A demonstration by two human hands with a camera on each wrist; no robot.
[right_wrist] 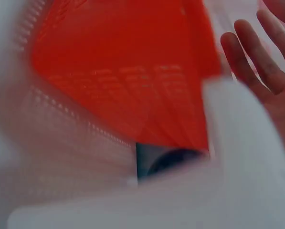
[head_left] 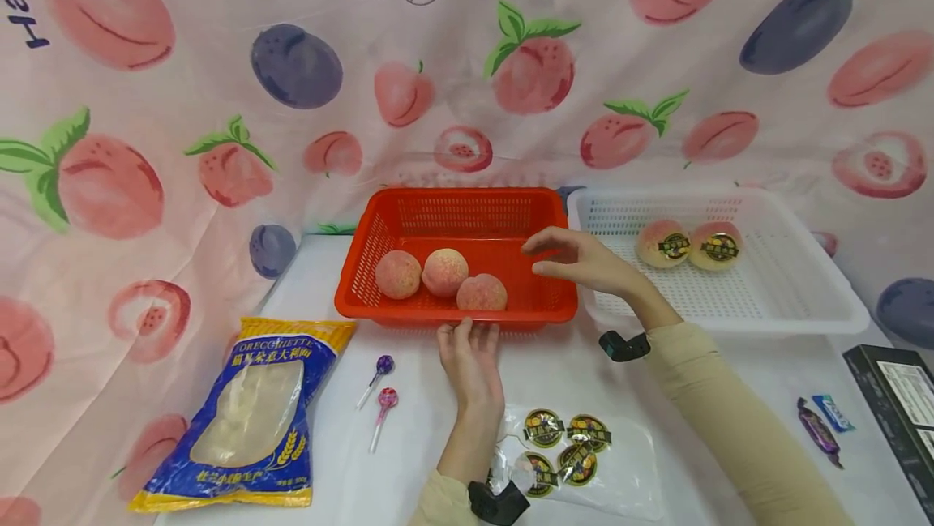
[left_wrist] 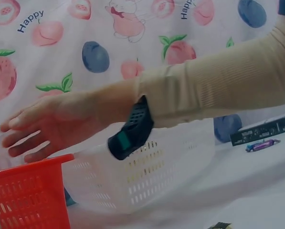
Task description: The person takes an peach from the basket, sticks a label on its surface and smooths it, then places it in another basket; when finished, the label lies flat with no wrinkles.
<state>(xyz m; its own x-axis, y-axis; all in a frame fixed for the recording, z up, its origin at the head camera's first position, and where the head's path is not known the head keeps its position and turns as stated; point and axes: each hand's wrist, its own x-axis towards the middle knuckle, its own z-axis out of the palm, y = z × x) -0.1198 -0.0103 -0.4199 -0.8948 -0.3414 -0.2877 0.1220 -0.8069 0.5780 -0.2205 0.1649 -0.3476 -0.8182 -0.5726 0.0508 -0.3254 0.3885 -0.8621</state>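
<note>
Your right hand (head_left: 587,261), fingers loosely parted and empty, hangs over the right side of the red basket (head_left: 409,316); your left hand (head_left: 474,372) meets its front rim, grip unclear. Gentle steadying should spare the three peaches (head_left: 445,272) inside.

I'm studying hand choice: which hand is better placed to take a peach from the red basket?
Probably the right hand: empty, it hovers over the red basket; the left hand is at its front rim.
</note>
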